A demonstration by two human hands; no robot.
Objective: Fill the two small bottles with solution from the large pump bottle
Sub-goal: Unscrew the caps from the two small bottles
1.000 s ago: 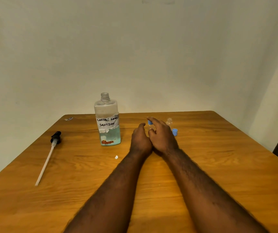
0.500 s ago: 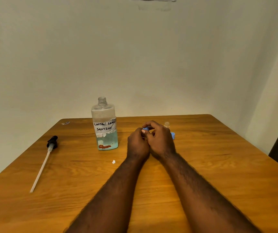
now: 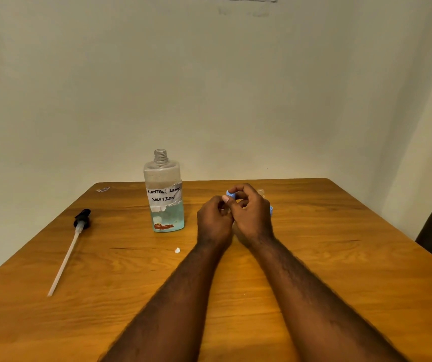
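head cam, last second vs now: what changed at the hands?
The right hand, which lay with straight fingers over the small blue plastic cap, has curled them and now pinches it. The left hand has curled in beside it; what it holds is hidden. Unmoved: the large clear labelled bottle, the black pump with its white tube, the second blue cap, the small clear bottle.
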